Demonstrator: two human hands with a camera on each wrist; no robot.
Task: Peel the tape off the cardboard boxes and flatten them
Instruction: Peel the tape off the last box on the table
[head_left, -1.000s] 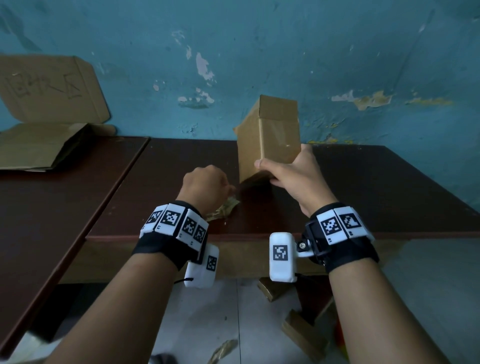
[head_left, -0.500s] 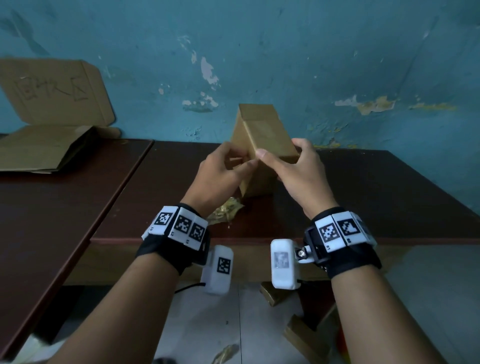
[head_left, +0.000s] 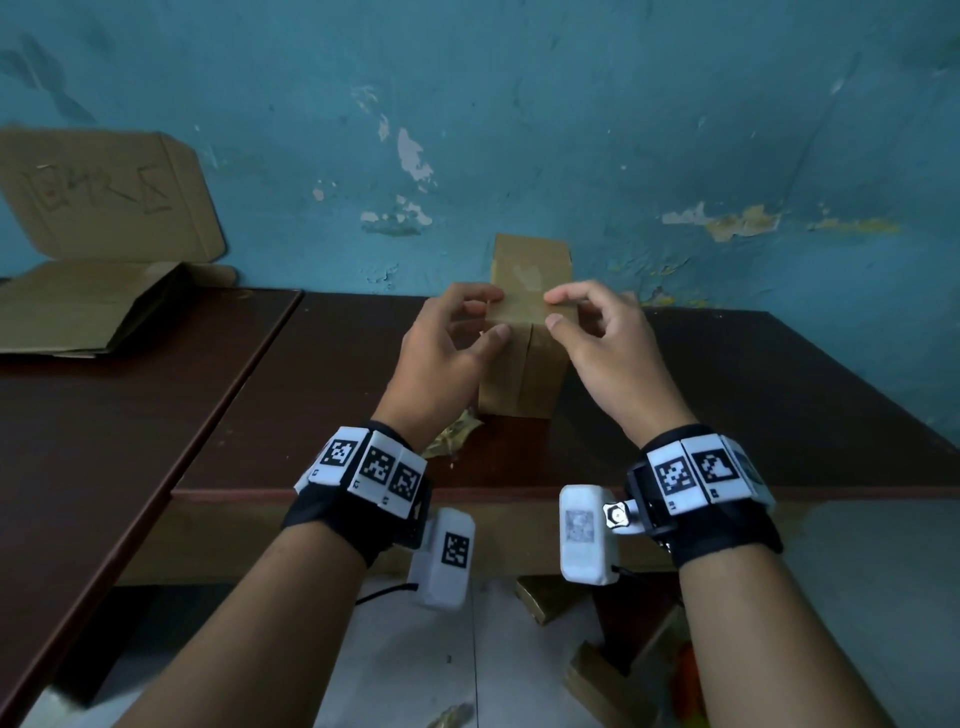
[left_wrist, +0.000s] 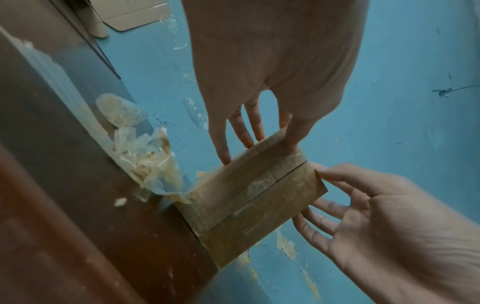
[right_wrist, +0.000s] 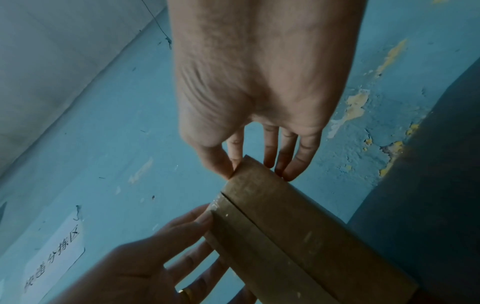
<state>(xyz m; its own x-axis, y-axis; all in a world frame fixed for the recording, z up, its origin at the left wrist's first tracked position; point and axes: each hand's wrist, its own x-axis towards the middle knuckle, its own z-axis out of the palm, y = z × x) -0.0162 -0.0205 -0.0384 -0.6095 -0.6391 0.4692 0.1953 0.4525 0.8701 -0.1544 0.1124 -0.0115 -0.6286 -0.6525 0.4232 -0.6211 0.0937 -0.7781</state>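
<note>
Standing upright on the dark tabletop (head_left: 727, 395) near the blue wall, the small cardboard box (head_left: 524, 374) is held at its top by both hands; the left hand (head_left: 441, 358) pinches its left edge between thumb and fingers; the right hand (head_left: 608, 353) pinches the right edge likewise; crumpled peeled tape (left_wrist: 148, 164) lies just beside the box's base

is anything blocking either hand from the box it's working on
Nothing visible does. The left hand and right hand both already touch the upright cardboard box at its top corners. The crumpled tape lies on the table beside the box's base, clear of both hands.
</note>
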